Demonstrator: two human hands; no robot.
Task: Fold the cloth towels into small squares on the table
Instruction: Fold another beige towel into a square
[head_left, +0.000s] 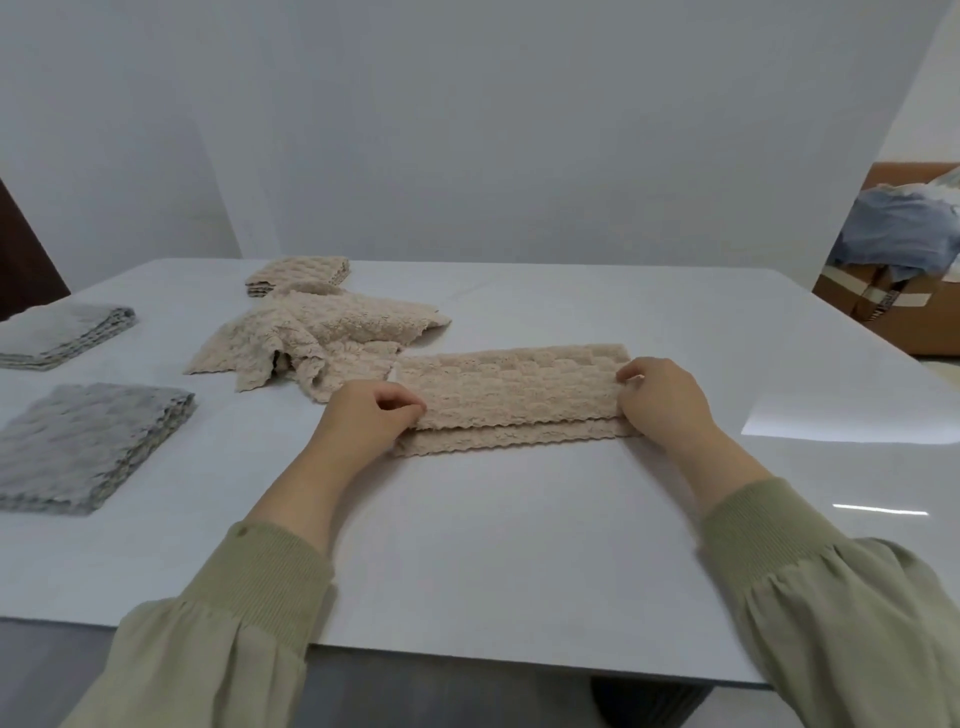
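Left hand (370, 415) and right hand (660, 400) are each pinching an end of the beige towel (511, 387), aligning its half-fold mid-table (467, 545).

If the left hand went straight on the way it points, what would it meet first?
The beige towel that the left hand pinches lies straight ahead; beyond it, perhaps the crumpled towel pile, depth unclear.

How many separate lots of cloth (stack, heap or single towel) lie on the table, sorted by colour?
Beige: 3 (folded stack, loose heap, half-folded towel)
Grey: 2 (far stack, near stack)
Total: 5
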